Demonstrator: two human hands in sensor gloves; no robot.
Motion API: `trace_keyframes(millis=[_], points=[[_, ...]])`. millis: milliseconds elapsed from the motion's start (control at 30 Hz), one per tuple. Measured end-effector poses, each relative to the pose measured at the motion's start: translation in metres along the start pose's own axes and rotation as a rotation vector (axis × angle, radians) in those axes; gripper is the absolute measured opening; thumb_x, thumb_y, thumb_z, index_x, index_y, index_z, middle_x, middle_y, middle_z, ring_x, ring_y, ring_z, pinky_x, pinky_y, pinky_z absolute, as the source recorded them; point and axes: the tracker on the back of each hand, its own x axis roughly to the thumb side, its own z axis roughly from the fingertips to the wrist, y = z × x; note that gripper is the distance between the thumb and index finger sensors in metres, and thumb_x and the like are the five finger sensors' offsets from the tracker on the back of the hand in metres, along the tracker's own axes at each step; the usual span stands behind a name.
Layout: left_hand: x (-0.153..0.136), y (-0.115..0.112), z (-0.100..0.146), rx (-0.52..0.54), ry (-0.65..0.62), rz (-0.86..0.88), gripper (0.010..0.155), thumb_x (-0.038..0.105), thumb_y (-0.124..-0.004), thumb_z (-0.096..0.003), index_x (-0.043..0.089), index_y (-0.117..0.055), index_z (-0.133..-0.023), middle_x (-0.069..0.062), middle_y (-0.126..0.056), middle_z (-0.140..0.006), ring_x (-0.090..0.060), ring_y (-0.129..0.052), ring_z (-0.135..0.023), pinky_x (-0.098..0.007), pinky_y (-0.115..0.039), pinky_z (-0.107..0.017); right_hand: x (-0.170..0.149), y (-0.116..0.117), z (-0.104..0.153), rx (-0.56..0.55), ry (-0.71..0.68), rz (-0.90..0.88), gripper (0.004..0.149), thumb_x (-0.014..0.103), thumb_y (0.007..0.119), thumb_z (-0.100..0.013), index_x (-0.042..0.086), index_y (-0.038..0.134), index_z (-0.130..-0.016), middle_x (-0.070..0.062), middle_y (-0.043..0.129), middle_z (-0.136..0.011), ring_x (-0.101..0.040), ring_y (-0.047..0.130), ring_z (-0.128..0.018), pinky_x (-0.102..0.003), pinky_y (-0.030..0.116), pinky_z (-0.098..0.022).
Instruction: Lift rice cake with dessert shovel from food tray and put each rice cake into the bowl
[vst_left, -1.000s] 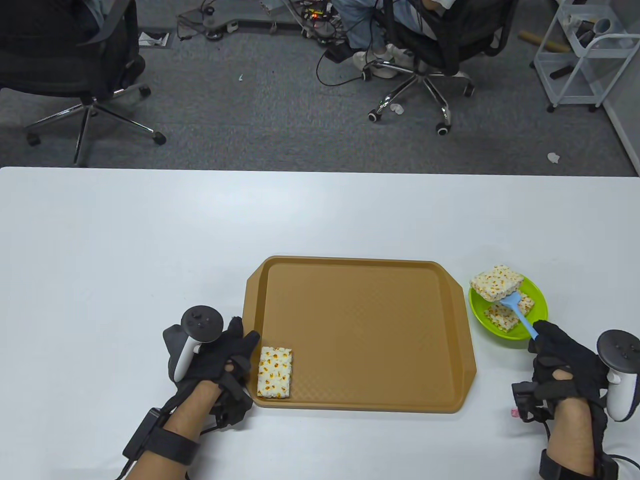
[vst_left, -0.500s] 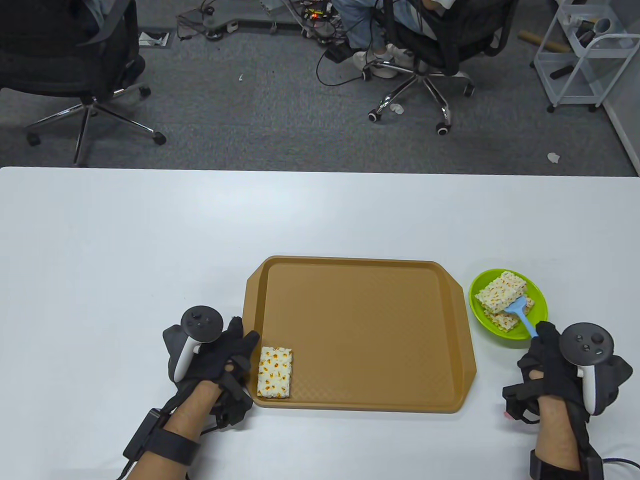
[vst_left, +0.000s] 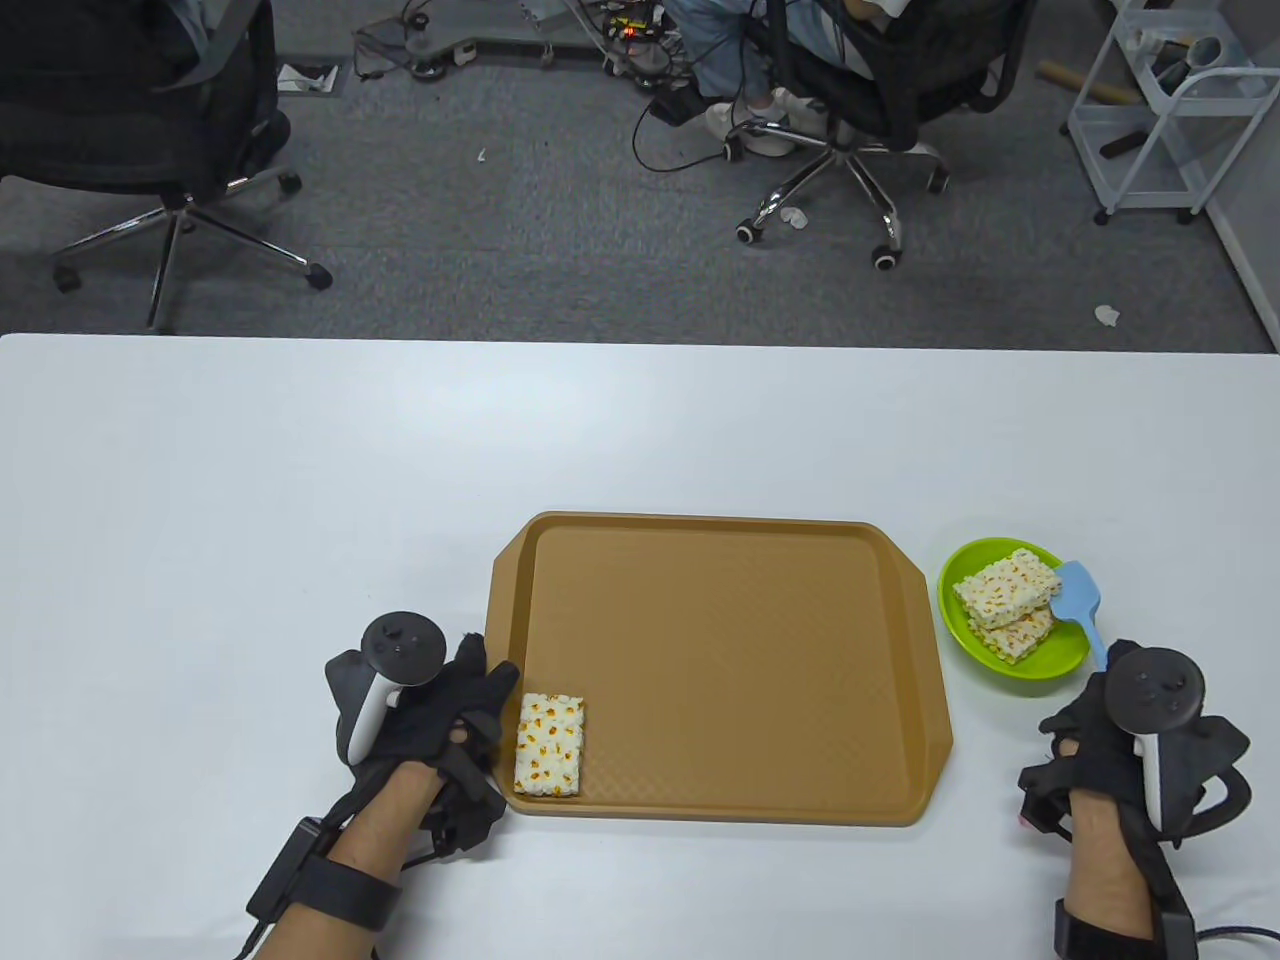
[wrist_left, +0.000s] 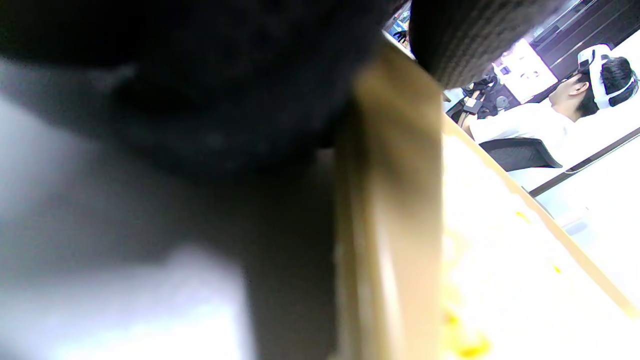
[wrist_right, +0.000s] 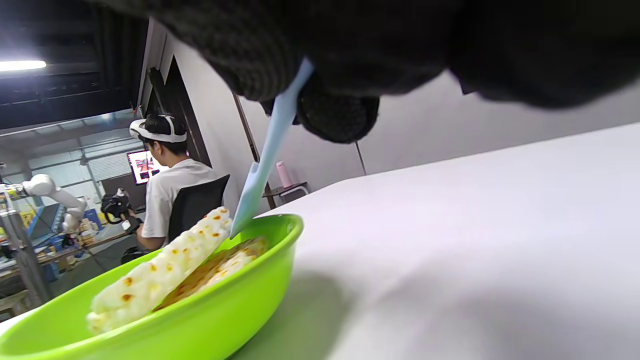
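Two rice cakes (vst_left: 1006, 600) lie stacked in the green bowl (vst_left: 965, 635) right of the brown food tray (vst_left: 720, 665); the wrist view shows the upper rice cake (wrist_right: 160, 265) leaning inside the bowl (wrist_right: 200, 320). My right hand (vst_left: 1125, 740) grips the handle of the light-blue dessert shovel (vst_left: 1080, 598), its blade over the bowl's right rim and bare. The shovel (wrist_right: 265, 165) hangs from my fingers beside the cake. One rice cake (vst_left: 549, 745) lies in the tray's near left corner. My left hand (vst_left: 440, 715) rests against the tray's left edge, fingers by that cake.
The tray rim (wrist_left: 390, 215) fills the left wrist view, blurred. Beyond the table's far edge stand office chairs (vst_left: 860, 110), cables and a white cart (vst_left: 1160, 110). A person in a headset (wrist_right: 165, 185) sits in the background.
The rice cake slid off the shovel onto the one in the bowl. My right hand turned and drew the bare shovel back to the bowl's right rim. The left hand stayed still.
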Motion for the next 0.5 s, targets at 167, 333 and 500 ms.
trace_keyframes(millis=[167,333,500], points=[[0.0,0.0,0.0,0.0,0.0,0.0,0.066,0.049,-0.076,-0.0479,0.013,-0.059,-0.101,-0.005,-0.1,-0.048,-0.015,-0.105,-0.011,-0.035,-0.091,-0.001,0.002,-0.008,0.01,-0.124,0.141,0.099,0.054,0.027,0.075,-0.038,0.021,0.073,-0.091,-0.009,0.087,-0.073,-0.014,0.092,-0.028,-0.04,0.089,-0.024],[0.0,0.0,0.0,0.001,0.001,-0.002,0.066,0.049,-0.076,-0.0479,0.013,-0.059,-0.101,-0.005,-0.1,-0.048,-0.015,-0.105,-0.011,-0.035,-0.091,-0.001,0.025,-0.018,0.032,-0.294,0.022,0.104,0.063,0.021,0.072,-0.038,0.021,0.055,-0.099,-0.007,0.073,-0.087,-0.018,0.087,-0.049,-0.046,0.084,-0.044],[0.0,0.0,0.0,0.001,0.0,-0.005,0.066,0.049,-0.076,-0.0479,0.013,-0.059,-0.101,-0.005,-0.1,-0.048,-0.015,-0.105,-0.011,-0.035,-0.091,-0.001,0.066,-0.034,0.074,-0.378,-0.253,0.01,0.061,0.022,0.072,-0.037,0.027,0.059,-0.097,-0.003,0.075,-0.086,-0.017,0.088,-0.051,-0.045,0.084,-0.048]])
